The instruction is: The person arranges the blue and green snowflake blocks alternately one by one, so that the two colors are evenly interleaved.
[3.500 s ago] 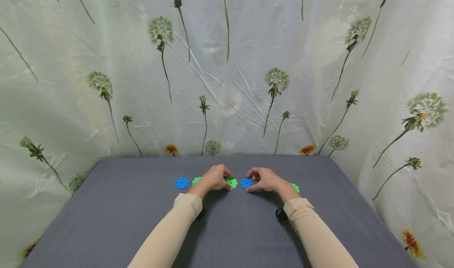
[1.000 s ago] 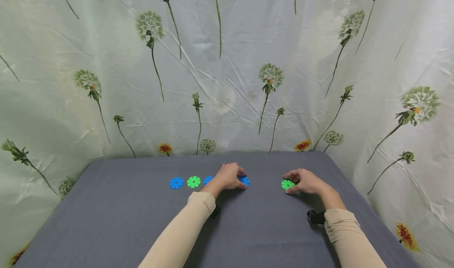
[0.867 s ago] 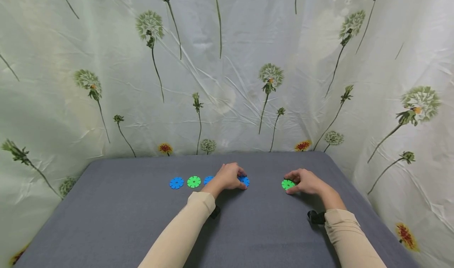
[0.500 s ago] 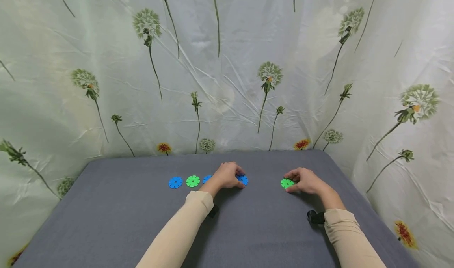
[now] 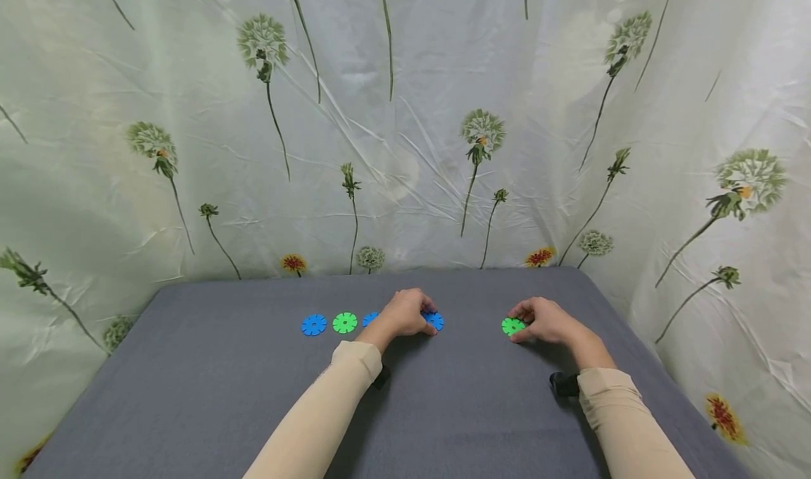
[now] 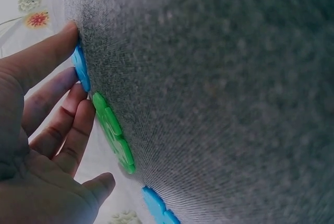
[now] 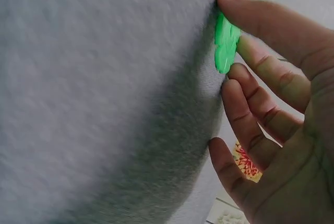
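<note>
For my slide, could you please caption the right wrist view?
Right hand fingers touching a flat green notched plastic disc on grey cloth.

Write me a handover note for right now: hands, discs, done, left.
Left hand: fingers curled over the row, touching a blue disc at its right end.
Right hand: fingers round a lone green disc, flat on the grey table, apart from the row.
Row, left to right: blue, green, blue, a green one under the left hand, then the touched blue.
Done: five discs lined up, colours alternating.
Left: probably adding the lone green to the row.
</note>
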`<action>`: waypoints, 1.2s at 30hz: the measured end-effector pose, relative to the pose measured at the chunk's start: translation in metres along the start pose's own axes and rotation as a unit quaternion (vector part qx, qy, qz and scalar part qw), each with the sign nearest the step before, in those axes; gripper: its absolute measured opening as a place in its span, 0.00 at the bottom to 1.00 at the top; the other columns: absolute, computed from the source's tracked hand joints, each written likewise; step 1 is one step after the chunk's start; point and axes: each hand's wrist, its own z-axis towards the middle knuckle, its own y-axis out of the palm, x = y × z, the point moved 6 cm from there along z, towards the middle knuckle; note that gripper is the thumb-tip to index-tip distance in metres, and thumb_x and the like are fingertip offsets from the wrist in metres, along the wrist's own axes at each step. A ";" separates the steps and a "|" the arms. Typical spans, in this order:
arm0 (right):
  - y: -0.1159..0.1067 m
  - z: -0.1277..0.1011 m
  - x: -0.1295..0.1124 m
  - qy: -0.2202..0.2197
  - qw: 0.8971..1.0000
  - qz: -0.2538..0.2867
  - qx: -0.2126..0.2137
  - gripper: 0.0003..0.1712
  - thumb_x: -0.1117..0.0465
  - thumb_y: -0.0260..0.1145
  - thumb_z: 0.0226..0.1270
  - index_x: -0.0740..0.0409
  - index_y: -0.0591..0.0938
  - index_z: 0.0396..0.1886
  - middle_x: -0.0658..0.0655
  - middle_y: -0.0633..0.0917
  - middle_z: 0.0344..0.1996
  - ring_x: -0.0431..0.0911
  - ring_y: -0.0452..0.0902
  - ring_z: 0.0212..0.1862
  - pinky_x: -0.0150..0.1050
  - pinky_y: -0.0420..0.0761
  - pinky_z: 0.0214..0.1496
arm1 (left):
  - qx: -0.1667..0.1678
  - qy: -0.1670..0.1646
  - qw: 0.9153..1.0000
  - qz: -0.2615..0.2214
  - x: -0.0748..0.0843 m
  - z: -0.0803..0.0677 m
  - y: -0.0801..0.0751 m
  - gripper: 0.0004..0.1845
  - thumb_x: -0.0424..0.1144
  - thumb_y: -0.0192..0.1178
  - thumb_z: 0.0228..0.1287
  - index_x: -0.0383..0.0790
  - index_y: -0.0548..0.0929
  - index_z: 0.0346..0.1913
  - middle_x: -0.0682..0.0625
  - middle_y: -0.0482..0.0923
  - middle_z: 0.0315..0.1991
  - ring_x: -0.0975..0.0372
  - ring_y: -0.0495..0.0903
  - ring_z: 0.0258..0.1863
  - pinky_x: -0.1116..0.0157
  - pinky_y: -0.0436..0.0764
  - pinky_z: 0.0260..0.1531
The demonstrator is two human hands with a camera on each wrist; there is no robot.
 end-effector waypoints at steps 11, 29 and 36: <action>-0.002 0.007 -0.007 -0.026 0.999 -0.004 -0.020 0.25 0.60 0.82 0.49 0.57 0.79 0.44 0.54 0.83 0.35 0.44 0.75 0.36 0.39 0.75 0.38 | 0.002 -0.006 1.000 0.015 0.002 0.000 0.000 0.20 0.45 0.76 0.55 0.48 0.89 0.52 0.49 0.85 0.53 0.53 0.79 0.60 0.46 0.55 0.77; -0.002 0.001 -0.009 -0.037 0.999 -0.027 -0.014 0.28 0.57 0.82 0.49 0.60 0.86 0.50 0.53 0.87 0.38 0.42 0.78 0.38 0.40 0.78 0.41 | -0.004 -0.018 1.000 0.009 0.001 -0.002 0.001 0.20 0.45 0.76 0.56 0.49 0.88 0.53 0.50 0.85 0.55 0.54 0.79 0.61 0.46 0.54 0.77; -0.003 0.001 -0.011 -0.042 0.998 -0.040 -0.011 0.26 0.59 0.81 0.50 0.62 0.86 0.49 0.54 0.87 0.38 0.42 0.78 0.37 0.39 0.79 0.40 | -0.003 -0.019 1.000 0.012 0.001 -0.001 0.001 0.20 0.46 0.76 0.56 0.49 0.89 0.53 0.50 0.85 0.54 0.55 0.79 0.60 0.46 0.54 0.77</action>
